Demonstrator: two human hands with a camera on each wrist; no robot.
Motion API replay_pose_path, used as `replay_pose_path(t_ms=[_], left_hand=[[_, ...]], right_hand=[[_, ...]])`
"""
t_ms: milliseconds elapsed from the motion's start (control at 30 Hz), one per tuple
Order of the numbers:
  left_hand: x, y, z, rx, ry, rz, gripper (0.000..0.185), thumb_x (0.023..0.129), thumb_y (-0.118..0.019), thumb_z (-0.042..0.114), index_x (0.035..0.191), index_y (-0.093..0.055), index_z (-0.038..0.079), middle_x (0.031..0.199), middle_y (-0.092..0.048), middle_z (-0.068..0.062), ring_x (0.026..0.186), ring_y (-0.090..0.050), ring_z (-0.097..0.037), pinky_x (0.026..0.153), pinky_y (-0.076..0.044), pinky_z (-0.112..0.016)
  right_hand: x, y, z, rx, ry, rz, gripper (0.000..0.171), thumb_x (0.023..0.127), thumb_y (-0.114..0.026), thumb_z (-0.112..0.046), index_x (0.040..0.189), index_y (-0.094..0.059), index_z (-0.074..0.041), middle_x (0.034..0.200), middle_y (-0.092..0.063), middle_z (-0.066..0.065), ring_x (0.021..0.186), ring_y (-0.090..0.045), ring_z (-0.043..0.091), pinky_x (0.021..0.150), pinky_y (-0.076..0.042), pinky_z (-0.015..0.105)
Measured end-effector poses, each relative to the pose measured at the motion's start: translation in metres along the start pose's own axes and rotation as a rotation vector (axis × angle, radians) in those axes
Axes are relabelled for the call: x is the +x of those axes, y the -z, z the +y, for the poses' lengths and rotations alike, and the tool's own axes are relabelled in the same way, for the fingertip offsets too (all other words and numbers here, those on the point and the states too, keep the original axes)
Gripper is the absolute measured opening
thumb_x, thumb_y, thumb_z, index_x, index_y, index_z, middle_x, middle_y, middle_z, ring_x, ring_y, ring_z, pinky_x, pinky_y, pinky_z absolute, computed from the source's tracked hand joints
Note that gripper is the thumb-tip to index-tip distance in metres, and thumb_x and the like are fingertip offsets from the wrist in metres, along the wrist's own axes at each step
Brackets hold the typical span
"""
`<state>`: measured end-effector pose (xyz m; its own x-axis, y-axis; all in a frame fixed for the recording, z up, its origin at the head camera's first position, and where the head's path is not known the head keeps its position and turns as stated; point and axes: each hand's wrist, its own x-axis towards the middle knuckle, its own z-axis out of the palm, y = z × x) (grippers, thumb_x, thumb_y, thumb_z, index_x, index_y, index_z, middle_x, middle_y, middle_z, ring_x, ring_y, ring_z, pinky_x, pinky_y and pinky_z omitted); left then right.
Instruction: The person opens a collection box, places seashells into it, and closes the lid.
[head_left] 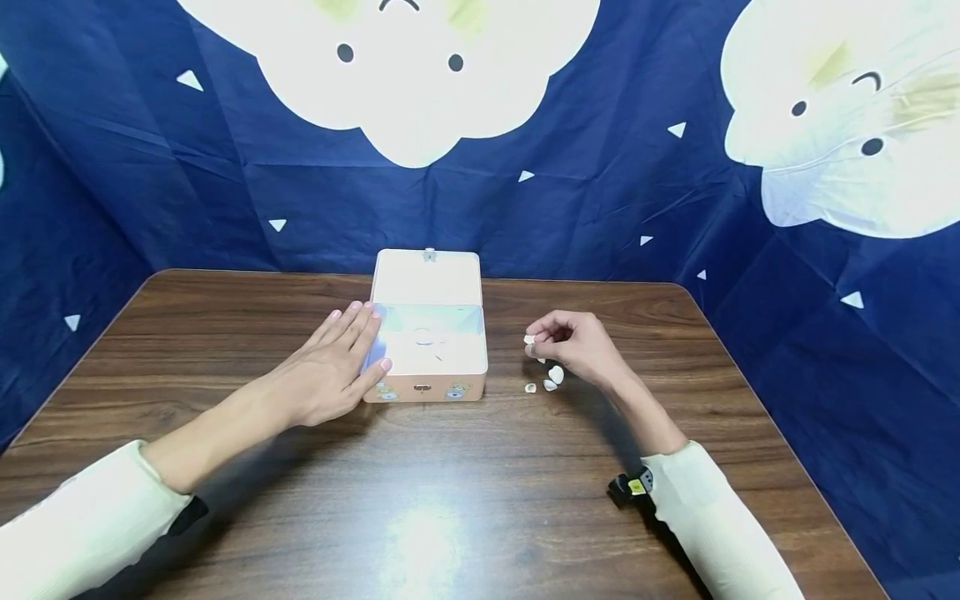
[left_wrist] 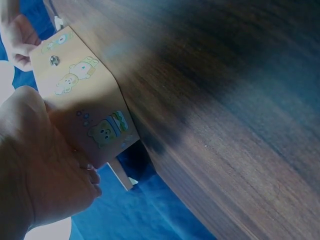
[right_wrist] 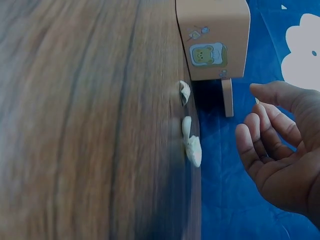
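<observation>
A peach-coloured box [head_left: 470, 388] with cartoon bear pictures stands on the table, its hinged lid [head_left: 426, 279] raised at the back. My left hand [head_left: 330, 367] lies with straight fingers along the box's left rim, thumb near the front corner. To the right of the box, my right hand [head_left: 581, 346] pinches a small white seashell [head_left: 529, 339] between thumb and fingertips, above the table. Below that hand lie a few more white seashells [head_left: 555, 374], also visible as pale shells [right_wrist: 193, 151] in the right wrist view. Glare washes out the box's inside.
The brown wood-grain table [head_left: 315, 517] runs back to a dark blue cloth [head_left: 585, 208] printed with white clouds and triangles. A black strap device [head_left: 628, 487] sits at the right sleeve's cuff.
</observation>
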<state>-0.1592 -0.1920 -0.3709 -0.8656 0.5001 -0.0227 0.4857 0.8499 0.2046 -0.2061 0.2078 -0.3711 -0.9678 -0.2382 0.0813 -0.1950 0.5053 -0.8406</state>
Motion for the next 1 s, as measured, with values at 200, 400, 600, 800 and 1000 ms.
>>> replay_pose_path(t_ms=[200, 400, 600, 800, 1000], left_hand=[[0.0, 0.001, 0.0, -0.007, 0.001, -0.014, 0.079, 0.123, -0.029, 0.048, 0.178, -0.011, -0.007, 0.189, -0.006, -0.027, 0.178, -0.001, -0.047, 0.146, -0.004, -0.064], [0.001, 0.002, 0.0, -0.007, 0.0, -0.015, 0.078, 0.124, -0.028, 0.046, 0.178, -0.009, -0.006, 0.189, -0.005, -0.027, 0.178, -0.001, -0.047, 0.146, -0.004, -0.064], [0.001, 0.003, 0.001, -0.004, 0.001, -0.024, 0.079, 0.124, -0.028, 0.047, 0.178, -0.009, -0.007, 0.189, -0.005, -0.027, 0.178, -0.001, -0.047, 0.146, -0.004, -0.064], [0.002, 0.003, 0.001, 0.001, 0.0, -0.031, 0.081, 0.123, -0.029, 0.049, 0.178, -0.01, -0.008, 0.189, -0.005, -0.028, 0.178, -0.001, -0.048, 0.145, -0.004, -0.065], [0.002, 0.002, 0.001, 0.009, -0.001, -0.027, 0.082, 0.123, -0.029, 0.05, 0.178, -0.01, -0.008, 0.188, -0.006, -0.028, 0.177, -0.002, -0.048, 0.145, -0.005, -0.065]], right_hand=[[0.004, -0.006, -0.005, 0.004, 0.002, -0.013, 0.022, 0.09, -0.091, -0.013, 0.11, -0.084, -0.006, 0.093, -0.079, 0.002, 0.082, -0.068, 0.017, 0.071, -0.054, 0.02], [0.005, -0.009, -0.009, 0.02, 0.005, -0.016, 0.022, 0.09, -0.091, -0.014, 0.109, -0.085, -0.007, 0.093, -0.079, 0.002, 0.083, -0.067, 0.019, 0.07, -0.053, 0.02], [0.008, -0.013, -0.014, 0.037, 0.017, -0.014, 0.021, 0.09, -0.091, -0.012, 0.109, -0.085, -0.006, 0.092, -0.078, 0.002, 0.082, -0.066, 0.018, 0.068, -0.051, 0.019], [0.01, -0.018, -0.018, 0.053, 0.045, -0.009, 0.019, 0.09, -0.091, -0.009, 0.108, -0.085, -0.006, 0.092, -0.079, 0.002, 0.081, -0.067, 0.017, 0.068, -0.052, 0.019], [0.011, -0.024, -0.021, 0.077, 0.059, -0.007, 0.02, 0.089, -0.091, -0.009, 0.108, -0.085, -0.006, 0.091, -0.079, 0.002, 0.08, -0.067, 0.016, 0.069, -0.053, 0.019]])
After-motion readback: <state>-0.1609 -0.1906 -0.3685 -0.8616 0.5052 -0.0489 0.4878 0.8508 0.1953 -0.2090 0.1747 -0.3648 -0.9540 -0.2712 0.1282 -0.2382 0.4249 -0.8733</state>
